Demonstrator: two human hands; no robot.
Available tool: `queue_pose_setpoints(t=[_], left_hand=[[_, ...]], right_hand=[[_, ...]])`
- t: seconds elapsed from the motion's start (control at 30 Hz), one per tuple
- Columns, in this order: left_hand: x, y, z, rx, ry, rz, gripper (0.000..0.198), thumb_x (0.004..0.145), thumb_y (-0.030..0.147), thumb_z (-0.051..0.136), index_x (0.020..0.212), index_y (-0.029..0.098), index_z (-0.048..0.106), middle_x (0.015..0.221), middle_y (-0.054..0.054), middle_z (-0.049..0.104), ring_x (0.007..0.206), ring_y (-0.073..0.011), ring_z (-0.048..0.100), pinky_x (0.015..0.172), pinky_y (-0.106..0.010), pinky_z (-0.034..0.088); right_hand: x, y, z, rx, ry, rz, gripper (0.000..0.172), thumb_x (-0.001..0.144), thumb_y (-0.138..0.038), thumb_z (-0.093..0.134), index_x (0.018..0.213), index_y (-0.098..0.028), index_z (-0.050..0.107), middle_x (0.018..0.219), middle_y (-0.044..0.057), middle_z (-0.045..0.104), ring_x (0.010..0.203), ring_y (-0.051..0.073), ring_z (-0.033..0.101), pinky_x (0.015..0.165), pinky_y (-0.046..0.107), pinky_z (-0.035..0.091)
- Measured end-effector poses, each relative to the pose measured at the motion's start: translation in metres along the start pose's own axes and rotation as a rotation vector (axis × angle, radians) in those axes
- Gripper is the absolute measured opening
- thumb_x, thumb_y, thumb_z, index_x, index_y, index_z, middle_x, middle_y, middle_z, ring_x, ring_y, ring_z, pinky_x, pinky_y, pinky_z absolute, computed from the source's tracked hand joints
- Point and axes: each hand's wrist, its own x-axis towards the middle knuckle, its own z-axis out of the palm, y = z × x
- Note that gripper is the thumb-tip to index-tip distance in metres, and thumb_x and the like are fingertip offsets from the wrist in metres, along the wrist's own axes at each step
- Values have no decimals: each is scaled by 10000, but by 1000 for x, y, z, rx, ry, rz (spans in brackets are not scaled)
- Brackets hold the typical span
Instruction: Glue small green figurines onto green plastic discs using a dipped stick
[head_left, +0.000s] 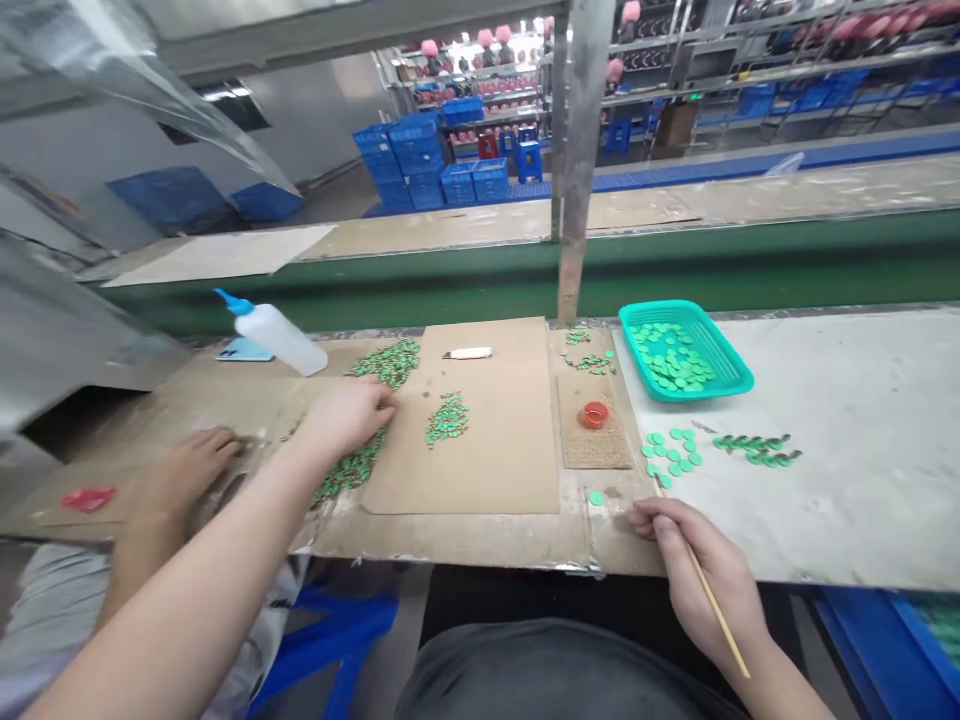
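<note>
My left hand (356, 412) reaches across to the left, its fingers curled down at a long pile of small green-and-brown pieces (351, 478) beside a cardboard sheet (502, 450). Whatever its fingertips hold is hidden. A smaller heap of the same pieces (448, 418) lies on the cardboard. My right hand (705, 565) grips a thin wooden stick (716, 610) like a pen. Its upper tip is by several flat green discs (673, 455) on the table. One single green disc (596, 498) lies left of this hand. Rows of green pieces with brown ends (757, 448) lie farther right.
A teal basket (720, 350) holds green discs. A red cap (595, 415) sits on a brown pad (600, 455). There is a utility knife (469, 353), a squeeze bottle (281, 340) and a phone (245, 350). A co-worker's hand (196, 465) rests at left. A metal post (576, 170) rises behind.
</note>
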Motion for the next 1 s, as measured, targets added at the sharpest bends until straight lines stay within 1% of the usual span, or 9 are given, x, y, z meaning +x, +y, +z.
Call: queue_pose_setpoints(t=[0.1, 0.17, 0.3, 0.43, 0.5, 0.6, 0.7, 0.9, 1.0], left_hand=[[0, 11, -4, -33, 65, 63, 474, 1109, 656, 735, 1005, 195, 752, 976, -40, 775, 950, -224, 761, 980, -469, 668], [-11, 28, -2, -92, 154, 107, 600, 1150, 719, 510, 825, 249, 692, 822, -43, 738, 813, -249, 741, 851, -434, 634], [-66, 101, 10, -304, 128, 366, 438, 1128, 743, 589, 1121, 375, 827, 1069, 81, 885, 944, -194, 846, 881, -312, 686], [-109, 189, 20, -619, 196, 669, 157, 1139, 492, 756, 1123, 346, 812, 927, 62, 875, 736, -138, 831, 712, -213, 666], [-113, 215, 20, -629, 232, 716, 126, 1160, 455, 737, 1190, 340, 779, 921, 69, 866, 705, -115, 820, 719, -180, 661], [-111, 227, 18, -617, 225, 774, 118, 1189, 408, 685, 1250, 345, 762, 939, 69, 860, 723, -99, 818, 788, -163, 677], [-114, 227, 24, -694, 200, 748, 101, 1150, 389, 749, 1235, 348, 787, 940, 71, 863, 744, -98, 827, 785, -151, 678], [-141, 242, 57, -1115, 100, 457, 74, 1090, 378, 837, 1036, 347, 876, 940, 45, 901, 803, -152, 886, 751, -179, 718], [-143, 248, 65, -1209, 114, 265, 270, 1022, 579, 904, 935, 324, 896, 884, 8, 899, 737, -185, 876, 696, -212, 725]], right_hand=[[10, -5, -4, 7, -10, -79, 298, 1203, -365, 612, 1113, -233, 864, 926, 82, 914, 783, 226, 893, 769, 343, 787], [14, -11, -4, -13, -15, -77, 286, 1189, -346, 608, 1121, -233, 861, 932, 79, 912, 804, 226, 894, 794, 357, 788], [15, -34, 0, 40, -75, 25, 194, 1144, -291, 668, 1152, -239, 855, 995, 72, 915, 869, 216, 903, 806, 334, 768], [18, -65, 8, 432, -213, 399, 85, 1025, -319, 822, 1067, -246, 809, 986, 42, 884, 862, 190, 868, 768, 291, 726], [22, -74, 13, 581, -261, 505, 156, 953, -321, 894, 1029, -245, 780, 933, 8, 838, 822, 163, 818, 768, 274, 700], [25, -77, 15, 698, -277, 580, 226, 885, -271, 946, 956, -243, 733, 825, -42, 740, 731, 123, 706, 691, 233, 620], [23, -75, 13, 770, -242, 615, 254, 887, -279, 956, 914, -240, 706, 822, -39, 728, 736, 127, 688, 695, 242, 604], [6, -67, 8, 832, -253, 704, 396, 874, -424, 1028, 926, -240, 682, 808, -36, 739, 734, 145, 734, 770, 288, 664], [9, -50, 8, 505, -235, 458, 208, 1054, -397, 824, 1019, -250, 681, 880, 6, 783, 762, 179, 767, 744, 318, 670]])
